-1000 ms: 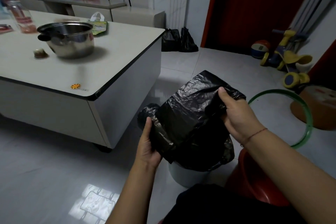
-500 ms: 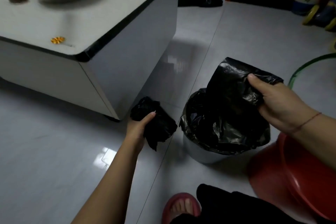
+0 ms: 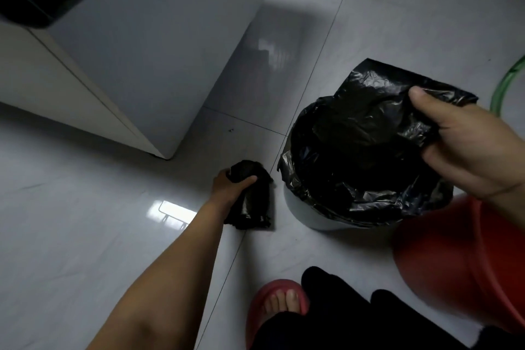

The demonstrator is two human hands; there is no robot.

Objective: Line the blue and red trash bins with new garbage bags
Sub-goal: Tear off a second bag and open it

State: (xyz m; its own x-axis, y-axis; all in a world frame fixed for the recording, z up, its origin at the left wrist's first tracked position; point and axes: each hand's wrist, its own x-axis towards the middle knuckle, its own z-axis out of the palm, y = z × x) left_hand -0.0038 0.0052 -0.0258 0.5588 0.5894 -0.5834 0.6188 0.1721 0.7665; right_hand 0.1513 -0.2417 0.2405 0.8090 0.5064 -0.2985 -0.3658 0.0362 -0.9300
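Left grip (image 3: 231,189) clutches spare bags (image 3: 252,207); right grip (image 3: 477,150) pinches the liner (image 3: 369,128) in the pale bin (image 3: 309,214). Its loose edge likely needs folding over next.

No writing, label, brand or number can be read anywhere (the garbage bag (image 3: 369,85), the bundle of bags (image 3: 252,204), the pale bin (image 3: 306,216) and the red bin (image 3: 454,258) show only plain surfaces).

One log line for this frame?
left hand: grips bag bundle near floor | right hand: pinches bag edge | bag: mouth over pale bin rim, one side raised | red bin: no bag visible
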